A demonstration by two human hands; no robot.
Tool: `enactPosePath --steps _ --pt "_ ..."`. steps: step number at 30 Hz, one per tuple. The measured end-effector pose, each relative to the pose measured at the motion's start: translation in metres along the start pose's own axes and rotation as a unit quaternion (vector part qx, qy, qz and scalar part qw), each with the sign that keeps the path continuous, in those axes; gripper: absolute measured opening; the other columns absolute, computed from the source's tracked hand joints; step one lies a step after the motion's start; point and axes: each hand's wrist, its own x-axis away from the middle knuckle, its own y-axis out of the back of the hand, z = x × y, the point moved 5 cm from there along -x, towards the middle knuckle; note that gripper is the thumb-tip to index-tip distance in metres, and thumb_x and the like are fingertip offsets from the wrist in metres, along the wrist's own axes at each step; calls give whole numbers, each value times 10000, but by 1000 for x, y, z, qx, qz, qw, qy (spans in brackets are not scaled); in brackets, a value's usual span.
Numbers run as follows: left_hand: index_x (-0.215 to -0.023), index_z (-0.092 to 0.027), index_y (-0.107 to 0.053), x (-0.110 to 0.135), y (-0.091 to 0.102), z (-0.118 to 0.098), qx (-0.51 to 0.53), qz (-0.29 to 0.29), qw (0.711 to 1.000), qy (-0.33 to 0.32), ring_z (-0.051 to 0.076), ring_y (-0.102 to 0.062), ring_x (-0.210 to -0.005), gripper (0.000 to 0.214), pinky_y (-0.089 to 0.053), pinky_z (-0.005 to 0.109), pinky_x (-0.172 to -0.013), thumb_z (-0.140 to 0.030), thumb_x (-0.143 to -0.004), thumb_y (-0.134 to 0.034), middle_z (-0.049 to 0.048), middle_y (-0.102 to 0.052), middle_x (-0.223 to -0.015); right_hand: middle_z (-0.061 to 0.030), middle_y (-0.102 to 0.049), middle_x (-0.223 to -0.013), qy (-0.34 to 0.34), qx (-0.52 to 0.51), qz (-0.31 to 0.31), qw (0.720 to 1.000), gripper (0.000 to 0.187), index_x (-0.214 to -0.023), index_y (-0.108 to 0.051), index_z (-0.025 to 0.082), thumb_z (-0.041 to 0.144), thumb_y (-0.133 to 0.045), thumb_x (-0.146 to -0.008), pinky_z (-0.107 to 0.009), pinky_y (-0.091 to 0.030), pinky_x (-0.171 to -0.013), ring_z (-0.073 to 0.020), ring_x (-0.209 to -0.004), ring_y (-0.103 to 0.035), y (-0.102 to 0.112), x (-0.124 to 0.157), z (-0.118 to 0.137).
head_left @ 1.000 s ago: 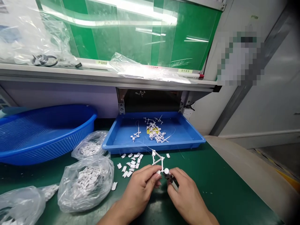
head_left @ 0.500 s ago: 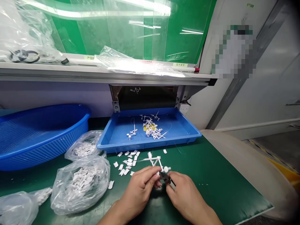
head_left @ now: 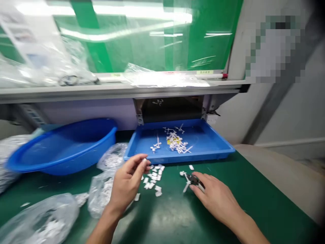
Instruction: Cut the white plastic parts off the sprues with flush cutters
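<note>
My left hand is raised in front of the tray, thumb and fingers pinched on a small white plastic piece, mostly hidden by the fingertips. My right hand is wrapped round a pair of nippers with dark jaws. At the jaws is a branched white plastic sprue, low over the green table. Loose flat white pieces lie scattered on the tabletop between my hands.
A blue tray behind my hands holds a heap of white sprues. Clear bags of white pieces and a big blue basket stand on the left. Behind the tray is a dark chute under a shelf.
My hands have moved apart: the left went up and left with the small piece, the right moved right with the nippers and sprue. The camera view has swung left.
</note>
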Motion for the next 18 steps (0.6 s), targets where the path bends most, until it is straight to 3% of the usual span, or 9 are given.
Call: enactPosePath --steps 2,4,6,9,12,14,16,18 --pt "-1051 -166 -645 -10 46 -12 -34 -99 994 -26 149 -668 -703 290 -569 222 -677 -390 -867 -643 29 -703 -852 -41 -648 -922 32 78 -13 996 276 -1126 -607 311 395 -476 -898 -329 -398 -660 -247 -834 -591 -17 -5 0" --pt "-1017 -156 -655 -16 86 -18 -77 -149 985 -33 153 -660 -691 305 -561 214 -635 -414 -854 -647 32 -699 -834 -47 -640 -930 65 112 -24 991 241 -1065 -627 301 352 -462 -898 -347 -406 -667 -243 -817 -589 -37 -7 -5" --pt "-1009 -154 -659 -19 115 -16 -118 -163 979 -26 170 -664 -717 335 -562 223 -623 -446 -846 -640 41 -699 -852 -45 -634 -946 83 105 -22 991 232 -1043 -630 298 338 -456 -894 -349 -426 -665 -233 -815 -591 -54 -7 -12" --pt "-1068 -177 -663 -28 142 -1 -223 -153 963 -15 198 -673 -799 388 -565 262 -681 -497 -866 -574 55 -703 -954 -46 -622 -1030 74 77 -30 994 267 -1091 -612 298 345 -430 -902 -331 -462 -648 -210 -811 -600 -64 -5 -20" --pt "-1133 -192 -680 -44 149 23 -367 -109 924 1 241 -660 -841 441 -533 336 -791 -501 -832 -587 76 -706 -995 -45 -532 -1304 47 65 -69 994 379 -1269 -520 310 335 -397 -912 -326 -499 -669 -214 -896 -615 -58 -7 -18" --pt "-1148 -182 -688 -53 141 33 -397 -89 913 10 270 -648 -845 471 -505 378 -836 -497 -807 -608 94 -712 -982 -38 -418 -1448 40 60 -78 994 475 -1379 -421 309 313 -404 -904 -337 -516 -711 -231 -977 -613 -52 -13 -11" --pt "-1123 -185 -699 -54 120 36 -368 -68 927 13 270 -648 -861 452 -495 373 -851 -512 -842 -564 94 -716 -989 -45 -364 -1496 53 51 -68 995 530 -1421 -372 291 284 -421 -894 -355 -514 -778 -244 -1050 -596 -47 -24 -3" --pt "-1060 -211 -716 -47 81 33 -321 3 947 -4 243 -652 -889 398 -495 331 -851 -502 -897 -501 68 -719 -1001 -63 -428 -1453 85 43 -49 994 517 -1402 -408 266 251 -442 -887 -363 -487 -843 -243 -1084 -578 -43 -38 6"
